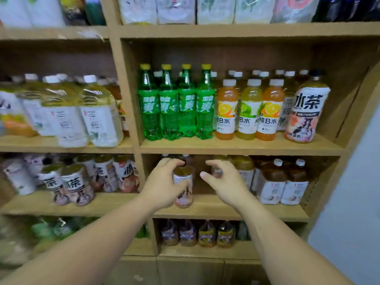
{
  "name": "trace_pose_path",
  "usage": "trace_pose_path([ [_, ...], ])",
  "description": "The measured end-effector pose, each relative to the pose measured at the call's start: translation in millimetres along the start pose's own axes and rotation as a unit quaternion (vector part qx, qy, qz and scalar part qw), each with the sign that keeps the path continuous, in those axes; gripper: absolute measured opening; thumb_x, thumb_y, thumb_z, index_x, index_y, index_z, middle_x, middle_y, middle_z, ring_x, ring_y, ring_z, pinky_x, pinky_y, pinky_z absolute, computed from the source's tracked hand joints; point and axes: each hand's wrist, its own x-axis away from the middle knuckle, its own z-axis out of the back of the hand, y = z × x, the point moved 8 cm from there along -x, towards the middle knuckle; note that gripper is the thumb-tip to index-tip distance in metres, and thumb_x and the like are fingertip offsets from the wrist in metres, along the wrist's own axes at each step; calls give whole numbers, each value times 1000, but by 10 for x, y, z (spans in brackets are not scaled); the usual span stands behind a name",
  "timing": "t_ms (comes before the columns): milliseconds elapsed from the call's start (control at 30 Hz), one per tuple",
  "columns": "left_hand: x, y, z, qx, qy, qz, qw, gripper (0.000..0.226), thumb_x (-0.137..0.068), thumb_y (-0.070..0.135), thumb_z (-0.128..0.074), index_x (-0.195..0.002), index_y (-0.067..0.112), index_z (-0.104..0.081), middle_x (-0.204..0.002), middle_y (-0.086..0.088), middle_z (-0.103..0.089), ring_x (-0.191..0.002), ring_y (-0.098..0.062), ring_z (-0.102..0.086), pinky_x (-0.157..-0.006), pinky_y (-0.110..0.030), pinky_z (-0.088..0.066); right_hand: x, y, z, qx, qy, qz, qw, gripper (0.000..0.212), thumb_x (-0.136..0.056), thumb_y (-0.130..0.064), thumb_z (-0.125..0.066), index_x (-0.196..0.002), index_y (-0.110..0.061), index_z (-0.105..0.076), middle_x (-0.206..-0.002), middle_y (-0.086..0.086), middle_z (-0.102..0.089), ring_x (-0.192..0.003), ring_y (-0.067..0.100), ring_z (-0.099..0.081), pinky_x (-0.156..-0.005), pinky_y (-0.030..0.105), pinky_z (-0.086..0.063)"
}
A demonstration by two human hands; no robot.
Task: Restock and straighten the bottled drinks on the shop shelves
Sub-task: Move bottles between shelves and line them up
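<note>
On the lower middle shelf [216,210], a tea bottle with a pale pink label [183,188] stands upright near the front edge. My left hand [164,182] grips it from the left, fingers curled over its shoulder. My right hand [224,182] reaches in beside it with fingers curved and thumb spread. Part of a second bottle [217,172] shows between its thumb and fingers, and the thumb is apart from it. Whether the fingers touch that bottle is hidden.
More tea bottles [283,182] stand at the right of the same shelf. Above are green soda bottles [174,108], orange and yellow vitamin waters [246,112] and a large tea bottle [306,112]. Shrink-wrapped packs [61,114] fill the left bay. A pale wall [353,202] is at right.
</note>
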Motion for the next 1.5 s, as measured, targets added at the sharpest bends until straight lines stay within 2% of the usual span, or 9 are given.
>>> trace_pose_path([
  [133,46,-400,617,30,71,28,997,49,-87,35,-78,-132,27,-60,-118,9,-47,-106,-12,-56,-89,-21,-41,-140,-584,-430,10,-20,59,998,42,-95,-45,-68,-135,-33,-60,-127,-5,-50,-105,14,-59,-89,29,-46],
  [367,-34,-1200,1674,69,185,23,980,47,-87,38,-75,-131,34,-57,-127,11,-52,-108,-9,-57,-85,-31,-46,-388,-1519,-994,-21,-19,108,994,45,-96,-44,-67,-139,-36,-56,-134,-11,-50,-117,10,-58,-97,32,-47],
  [533,-195,-1742,2396,53,242,1,969,53,-88,35,-75,-135,26,-54,-130,5,-47,-117,-16,-50,-101,-38,-45,-587,-2042,-1424,-76,36,117,990,38,-94,-39,-70,-130,-40,-57,-134,-13,-52,-118,6,-57,-98,31,-47],
  [700,-374,-2111,2792,18,301,-27,953,66,-86,33,-77,-143,22,-46,-143,-4,-43,-138,-23,-37,-117,-43,-32,-798,-2313,-1775,-91,95,118,984,59,-91,-43,-74,-143,-39,-47,-140,-12,-47,-130,8,-49,-112,41,-45],
  [867,-528,-2479,2734,94,277,-2,956,85,-87,43,-75,-155,28,-25,-156,-2,-31,-146,-22,-28,-120,-45,-28,-945,-2400,-2011,-98,143,92,981,87,-76,-59,-71,-149,-55,-24,-151,-11,-41,-140,8,-42,-118,45,-39],
  [1033,-647,-2679,2586,163,228,-19,960,97,-89,40,-75,-159,42,-8,-164,10,-25,-151,-13,-24,-122,-42,-27,-1049,-2450,-2165,-88,156,87,980,101,-78,-49,-79,-137,-78,-2,-156,-14,-39,-143,7,-42,-116,48,-42],
  [1200,-759,-2851,2503,199,183,-13,963,109,-86,33,-79,-151,64,3,-161,12,-33,-145,-14,-40,-113,-52,-43,-1164,-2433,-2230,-91,147,68,982,114,-82,-39,-83,-154,-58,3,-159,-16,-39,-142,11,-45,-115,49,-43],
  [1367,-848,-2982,2412,231,139,-3,963,102,-82,45,-77,-156,54,-7,-155,11,-42,-140,-14,-46,-109,-53,-47,-1320,-2426,-2248,-134,135,62,980,108,-87,-26,-82,-161,-44,-6,-143,-21,-54,-125,-4,-56,-111,38,-48],
  [1500,-909,-3025,2409,233,124,-7,965,104,-81,40,-81,-156,51,-11,-154,10,-42,-139,-14,-47,-108,-52,-48,-1381,-2402,-2259,-125,147,46,980,112,-71,-52,-87,-155,-54,-13,-145,-12,-53,-131,11,-55,-109,49,-49],
])
